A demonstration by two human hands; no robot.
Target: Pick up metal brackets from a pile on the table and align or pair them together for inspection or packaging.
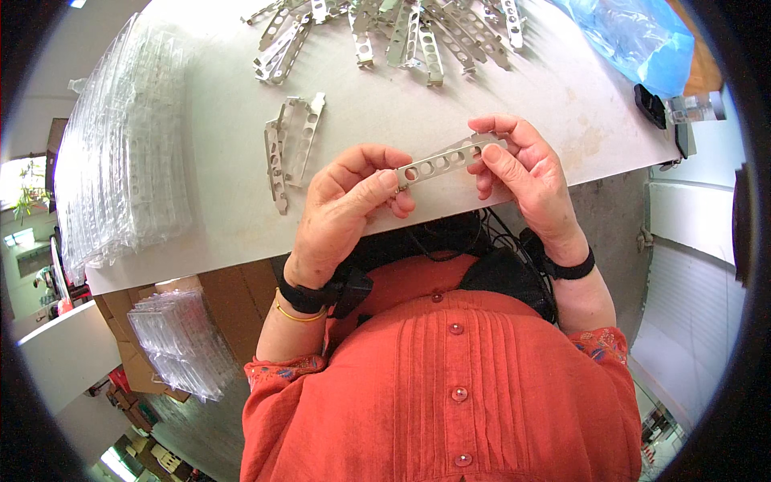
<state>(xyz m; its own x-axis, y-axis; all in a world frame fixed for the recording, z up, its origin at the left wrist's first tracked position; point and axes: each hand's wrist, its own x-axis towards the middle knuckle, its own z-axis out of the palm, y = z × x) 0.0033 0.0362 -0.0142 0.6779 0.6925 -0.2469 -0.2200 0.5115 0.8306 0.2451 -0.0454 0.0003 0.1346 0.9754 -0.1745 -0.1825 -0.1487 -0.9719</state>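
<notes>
Between my two hands, over the near edge of the white table, is a metal bracket with a row of round holes. My left hand pinches its left end between thumb and fingers. At the other end, my right hand grips it with the thumb on the near face. The bracket tilts slightly, its right end higher. A few similar loose brackets lie on the table to the left of my hands. Farther back is a heap of the same metal brackets.
A tall stack of clear plastic packs stands on the table's left side. Another plastic-wrapped bundle sits on a cardboard box below. A blue plastic bag lies at the far right, near a black object. Cables hang under the table edge.
</notes>
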